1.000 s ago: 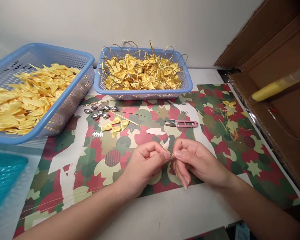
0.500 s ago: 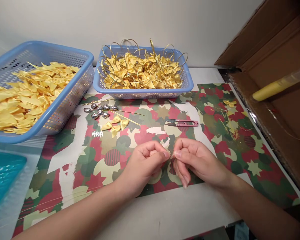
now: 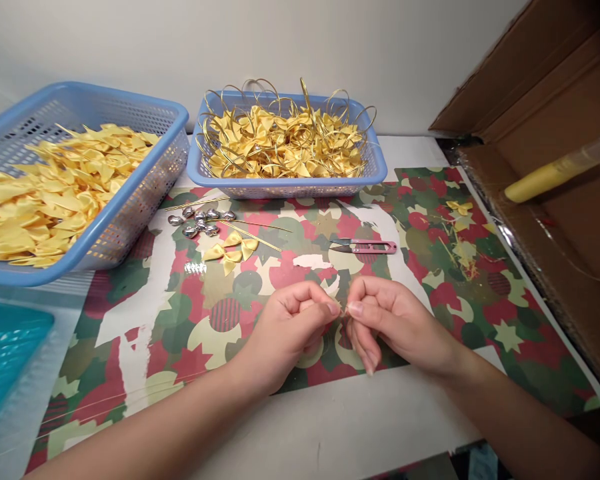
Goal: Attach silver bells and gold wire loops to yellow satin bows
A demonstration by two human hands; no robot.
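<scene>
Close together over the front of the patterned sheet, both hands meet at their fingertips. My left hand (image 3: 295, 327) is closed in a pinch between thumb and bent index finger. My right hand (image 3: 395, 320) pinches too, its thumb against the index finger and the lower fingers hanging loosely. Something tiny and thin shows between the fingertips, too small to name. Beyond the hands lie pink-handled thread snips (image 3: 377, 247). To their left are yellow ribbon bows (image 3: 231, 254), a cluster of silver bells (image 3: 200, 223) and several gold cord pieces (image 3: 255, 237).
A blue basket (image 3: 287, 182) at the back holds yellow bows and looped gold cords. Another blue basket (image 3: 130, 220) of bows stands left, above a teal basket (image 3: 15, 353). Yellow scraps (image 3: 465, 257) lie at right, beside a cardboard box (image 3: 545, 120) and a yellow tube (image 3: 545, 175).
Almost nothing differs. Both hands keep the same pinch in the same place, and the objects on the table have not moved.
</scene>
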